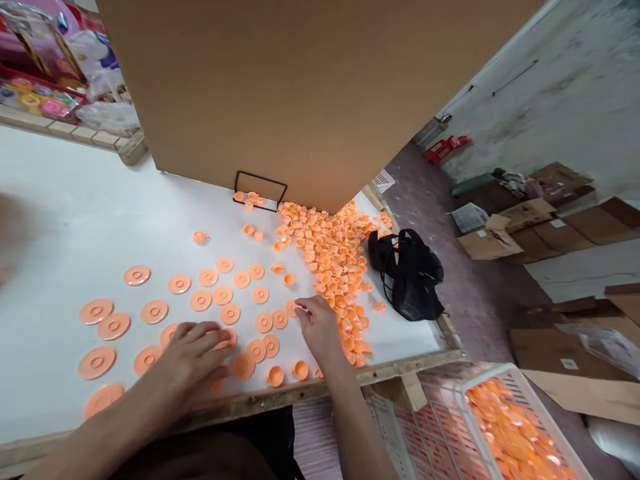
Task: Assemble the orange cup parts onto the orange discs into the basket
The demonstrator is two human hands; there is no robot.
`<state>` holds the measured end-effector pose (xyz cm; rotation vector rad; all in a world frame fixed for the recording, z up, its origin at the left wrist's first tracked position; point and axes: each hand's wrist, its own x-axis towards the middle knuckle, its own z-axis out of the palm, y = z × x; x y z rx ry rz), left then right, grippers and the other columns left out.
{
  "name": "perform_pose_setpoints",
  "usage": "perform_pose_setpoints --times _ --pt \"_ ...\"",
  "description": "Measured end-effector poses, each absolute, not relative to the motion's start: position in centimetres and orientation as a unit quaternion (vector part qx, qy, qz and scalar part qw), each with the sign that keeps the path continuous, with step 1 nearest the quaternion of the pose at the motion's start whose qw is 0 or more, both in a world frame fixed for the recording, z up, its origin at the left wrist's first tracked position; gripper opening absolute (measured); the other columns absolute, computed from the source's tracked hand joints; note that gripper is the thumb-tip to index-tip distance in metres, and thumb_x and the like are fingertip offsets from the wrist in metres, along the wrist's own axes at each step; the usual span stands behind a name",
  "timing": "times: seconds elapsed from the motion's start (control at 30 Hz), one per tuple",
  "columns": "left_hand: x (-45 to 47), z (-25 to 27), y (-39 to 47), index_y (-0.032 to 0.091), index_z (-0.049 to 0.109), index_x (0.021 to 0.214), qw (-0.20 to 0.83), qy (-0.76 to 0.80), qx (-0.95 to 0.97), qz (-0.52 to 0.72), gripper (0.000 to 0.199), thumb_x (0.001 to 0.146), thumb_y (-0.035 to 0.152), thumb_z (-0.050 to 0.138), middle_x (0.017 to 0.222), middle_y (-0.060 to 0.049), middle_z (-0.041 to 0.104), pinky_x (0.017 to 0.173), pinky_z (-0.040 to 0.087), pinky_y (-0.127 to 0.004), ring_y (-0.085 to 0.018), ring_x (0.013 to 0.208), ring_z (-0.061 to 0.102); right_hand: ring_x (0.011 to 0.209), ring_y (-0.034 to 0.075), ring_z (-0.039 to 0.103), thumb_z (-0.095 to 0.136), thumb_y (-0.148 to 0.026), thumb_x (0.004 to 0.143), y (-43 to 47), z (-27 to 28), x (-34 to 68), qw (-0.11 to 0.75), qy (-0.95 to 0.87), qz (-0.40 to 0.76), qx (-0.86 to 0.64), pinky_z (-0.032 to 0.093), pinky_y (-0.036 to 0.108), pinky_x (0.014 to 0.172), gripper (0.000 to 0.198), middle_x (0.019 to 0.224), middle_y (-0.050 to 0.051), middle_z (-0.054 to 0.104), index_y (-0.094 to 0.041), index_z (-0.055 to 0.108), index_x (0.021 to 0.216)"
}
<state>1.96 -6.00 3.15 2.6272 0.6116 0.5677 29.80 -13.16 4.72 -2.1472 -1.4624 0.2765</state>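
Orange toy saucers (201, 300) lie loosely spread over the white tabletop, face down with a ring in the middle. My left hand (193, 357) reaches over several of them near the front edge, palm down and fingers stretched; one saucer (229, 337) shows partly beneath its fingertips. With thumb and forefinger together, my right hand (319, 327) pinches the edge of a small saucer (291, 308). Just beyond that hand is a heap of orange toy cups (325, 250). Two cups (275, 375) stand near the front edge between my hands.
A large cardboard sheet (310, 100) rises behind the heap, with a black wire frame (260, 191) at its foot. On the right lies a black bag (413, 277). Below the table's wooden edge (400, 367), a white crate (520, 427) holds orange pieces. Cardboard boxes (545, 230) line the wall.
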Motion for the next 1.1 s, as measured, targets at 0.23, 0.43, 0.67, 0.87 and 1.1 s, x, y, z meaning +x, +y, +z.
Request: perform_pose_setpoints --times 0.23,0.43,0.67,0.87,1.1 --pt "7.9 1.9 -5.3 0.025 0.061 0.111 0.199 0.180 0.940 0.209 0.038 0.077 0.038 0.073 0.109 -0.005 0.067 0.098 0.027 -0.045 -0.026 0.111 0.055 0.078 0.017 0.060 0.056 -0.016 0.086 -10.2 5.5 29.6 0.213 -0.532 0.106 -0.813 0.043 0.028 0.071 0.015 0.080 0.004 0.065 -0.020 0.069 0.079" --pt "7.8 3.5 -1.4 0.022 0.065 0.094 0.194 0.250 0.927 0.202 0.023 0.087 0.007 0.048 0.096 -0.005 0.068 0.087 0.032 -0.041 -0.021 0.100 0.057 0.068 0.017 0.061 0.064 -0.026 0.081 -5.6 5.9 31.3 0.215 -0.454 0.157 -0.851 0.041 0.026 0.063 0.013 0.073 0.004 0.067 -0.018 0.068 0.090" --pt "12.5 3.2 5.6 0.020 0.068 0.095 0.220 0.413 0.872 0.146 0.021 0.076 0.015 0.061 0.099 -0.009 0.065 0.078 0.032 -0.039 -0.026 0.097 0.054 0.047 0.012 0.055 0.057 -0.020 0.075 -3.5 5.2 30.0 0.333 -0.400 0.314 -0.794 0.039 0.021 0.048 0.009 0.051 -0.004 0.056 -0.018 0.062 0.068" --pt "13.1 2.7 6.2 0.021 0.069 0.072 0.263 0.394 0.870 0.140 0.015 0.076 0.014 0.057 0.084 -0.005 0.062 0.075 0.027 -0.037 -0.021 0.088 0.052 0.049 0.012 0.057 0.056 -0.020 0.074 -0.6 4.1 27.0 0.308 -0.409 0.266 -0.817 0.041 0.021 0.050 0.010 0.050 -0.003 0.059 -0.019 0.061 0.065" --pt "13.1 3.2 6.7 0.022 0.069 0.074 0.335 0.387 0.848 0.133 0.022 0.078 0.010 0.051 0.081 -0.004 0.065 0.076 0.031 -0.037 -0.021 0.087 0.055 0.054 0.015 0.059 0.056 -0.015 0.072 0.9 3.6 26.2 0.262 -0.444 0.221 -0.828 0.042 0.023 0.052 0.015 0.051 -0.002 0.060 -0.021 0.058 0.059"
